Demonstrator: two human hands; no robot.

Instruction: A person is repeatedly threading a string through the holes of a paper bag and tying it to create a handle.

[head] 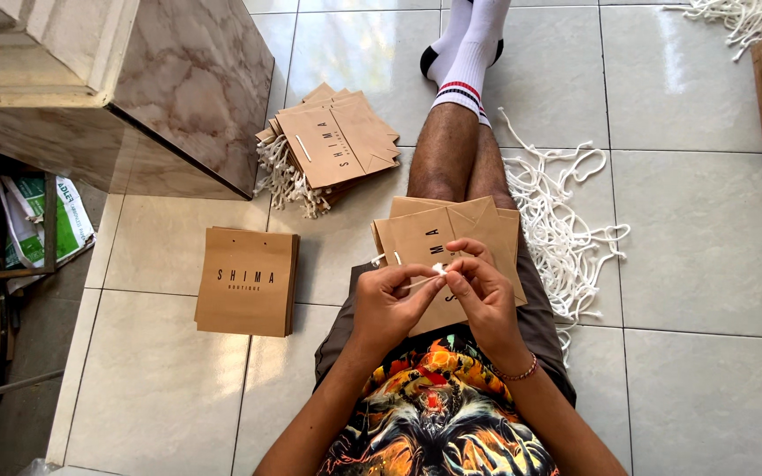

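Sitting on the tiled floor point(707, 256), the person has a loose heap of white cords point(566, 238) just right of the right hand point(485, 295), a flat stack of brown bags point(247, 280) well left of the left hand point(390, 304), and a fanned pile of corded bags point(332, 141) beyond it, beside a marble block point(183, 88). Both hands meet, fingertips pinched together on a thin white cord end point(438, 270). Under them, on the lap, lies a brown paper bag point(438, 234), flat, creased, dark-lettered.
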